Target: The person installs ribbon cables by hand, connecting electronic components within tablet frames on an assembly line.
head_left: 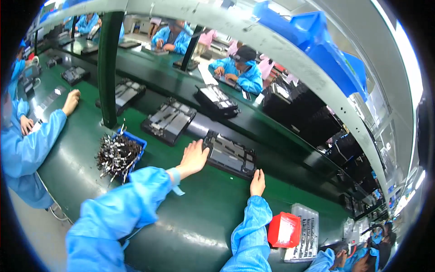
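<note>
A black tray [229,157] loaded with flat grey and dark device parts lies between my hands at the far edge of the green work table. The fingers of my left hand [195,157] close over its left end, thumb toward the near side. At the near right corner, my right hand [258,182] grips the tray between thumb and fingers. To the left of it, a similar black tray [170,121] carries more grey flat parts.
A blue bin [137,152] heaped with small black parts stands left. Lower right are a red box [284,230] and a clear tray [309,226] of dark strips. A green post [108,68] rises beyond. On the left, a co-worker's blue sleeve [43,143] reaches over the table.
</note>
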Motion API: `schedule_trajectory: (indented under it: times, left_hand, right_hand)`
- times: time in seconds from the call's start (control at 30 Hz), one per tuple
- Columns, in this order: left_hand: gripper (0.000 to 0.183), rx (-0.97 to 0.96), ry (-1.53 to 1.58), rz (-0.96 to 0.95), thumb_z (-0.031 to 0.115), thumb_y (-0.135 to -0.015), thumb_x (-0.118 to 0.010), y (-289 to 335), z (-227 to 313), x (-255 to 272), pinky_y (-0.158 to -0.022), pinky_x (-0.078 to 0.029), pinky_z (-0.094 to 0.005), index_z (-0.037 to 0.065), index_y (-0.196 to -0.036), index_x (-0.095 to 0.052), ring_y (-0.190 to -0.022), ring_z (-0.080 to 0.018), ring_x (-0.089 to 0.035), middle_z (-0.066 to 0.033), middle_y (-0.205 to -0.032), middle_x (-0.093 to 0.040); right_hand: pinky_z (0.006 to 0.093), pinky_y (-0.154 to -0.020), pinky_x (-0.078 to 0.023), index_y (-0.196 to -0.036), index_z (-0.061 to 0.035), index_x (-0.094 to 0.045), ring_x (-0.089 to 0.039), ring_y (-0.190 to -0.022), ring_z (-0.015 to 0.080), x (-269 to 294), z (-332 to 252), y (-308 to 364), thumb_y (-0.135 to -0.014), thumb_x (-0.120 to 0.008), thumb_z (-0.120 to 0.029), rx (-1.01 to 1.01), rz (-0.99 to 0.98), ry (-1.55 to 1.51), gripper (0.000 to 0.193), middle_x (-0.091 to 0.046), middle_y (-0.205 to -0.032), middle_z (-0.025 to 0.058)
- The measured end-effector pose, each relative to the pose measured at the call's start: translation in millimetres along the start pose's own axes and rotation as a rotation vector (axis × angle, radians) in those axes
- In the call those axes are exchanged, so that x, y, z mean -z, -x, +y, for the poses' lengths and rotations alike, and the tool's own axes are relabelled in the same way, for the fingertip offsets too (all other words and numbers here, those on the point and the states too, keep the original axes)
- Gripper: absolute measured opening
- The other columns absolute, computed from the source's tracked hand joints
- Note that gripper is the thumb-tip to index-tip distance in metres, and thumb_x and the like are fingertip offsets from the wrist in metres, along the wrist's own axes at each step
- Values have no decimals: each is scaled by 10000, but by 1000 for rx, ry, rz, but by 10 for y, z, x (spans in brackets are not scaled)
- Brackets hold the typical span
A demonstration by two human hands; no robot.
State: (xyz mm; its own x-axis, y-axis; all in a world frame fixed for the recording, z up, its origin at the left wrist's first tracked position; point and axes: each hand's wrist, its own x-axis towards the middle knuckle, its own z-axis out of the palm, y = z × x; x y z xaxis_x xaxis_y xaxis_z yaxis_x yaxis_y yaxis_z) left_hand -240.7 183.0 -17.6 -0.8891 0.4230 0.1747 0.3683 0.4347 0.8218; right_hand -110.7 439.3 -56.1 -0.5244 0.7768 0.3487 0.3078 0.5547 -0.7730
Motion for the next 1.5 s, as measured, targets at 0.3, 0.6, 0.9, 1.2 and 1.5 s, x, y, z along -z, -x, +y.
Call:
schedule_trajectory:
  times: [0.3, 0.6, 0.9, 1.2, 1.5]
  left_hand:
    - [475, 194, 340, -133, 418, -960, -438, -7, 360, -160, -988, -402, -345, 71, -1225, -623, -1131, -280, -557, -170, -1175, -637]
    - [248, -178, 559, -197, 98, -814, -559, 1864, 677, -185, -1076, -333, -406, 113, -1036, -670, -1312, -303, -330, -79, -1165, -598]
    - [430, -373, 222, -178, 93, -817, -592, 2187, 436, 379, -1112, -293, -461, 50, -1229, -474, -1326, -407, -355, -227, -1391, -398]
    - [586, -75, 162, -366, 325, -972, -460, 2195, 184, 266, -1147, -227, -460, -32, -1410, -303, -1382, -493, -211, -408, -1434, -222]
    - [138, -380, -446, -137, 114, -836, -586, 1999, 82, 1215, -732, -516, -353, -3, -906, -609, -881, -258, -620, -120, -914, -628]
  right_hand:
    - [407, -968, -444, -1193, -20, -635, -586, -1134, 360, 5, 131, -183, -987, -420, -451, -83, 0, -37, 523, -631, -1192, 197]
    - [304, -797, -461, -891, -21, -757, -630, -841, 160, 131, 192, -244, -965, -509, -448, -99, -86, -353, 499, -720, -860, 80]
    - [315, -1026, -387, -1203, -13, -625, -551, -1172, 215, 140, -72, 421, -987, -523, -226, 148, 56, -459, 320, -624, -1217, 140]
    - [353, -1170, -161, -1494, -70, -276, -229, -1435, 251, 253, -405, 1062, -985, -482, -213, -33, -224, -681, 568, -235, -1556, 138]
    - [378, -1171, -138, -1502, -34, -218, -201, -1442, 276, 448, -802, 1699, -953, -461, -81, -45, -469, -696, 603, -190, -1570, 141]
